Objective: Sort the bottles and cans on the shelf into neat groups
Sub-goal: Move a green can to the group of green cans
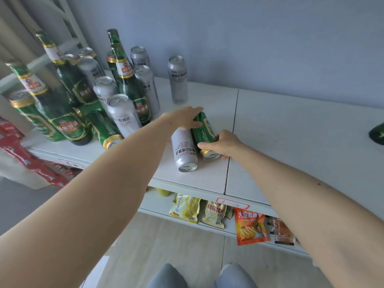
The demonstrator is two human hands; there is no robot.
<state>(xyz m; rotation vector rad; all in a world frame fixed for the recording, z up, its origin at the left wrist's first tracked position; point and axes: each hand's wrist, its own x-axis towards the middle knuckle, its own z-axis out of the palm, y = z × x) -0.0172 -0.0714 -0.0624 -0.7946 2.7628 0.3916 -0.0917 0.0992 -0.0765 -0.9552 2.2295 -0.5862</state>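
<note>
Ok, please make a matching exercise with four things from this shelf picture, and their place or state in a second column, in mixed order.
Things:
1. silver can under the hands
2. green can under the hands
3. lone silver can
4. orange snack bag

Places or states:
A. stands upright alone near the wall
B. lies on its side, right hand on it
C. sits on the lower shelf
D. lies on its side, left hand at its far end

Pairs: 1-D, 2-B, 3-A, 4-C
</note>
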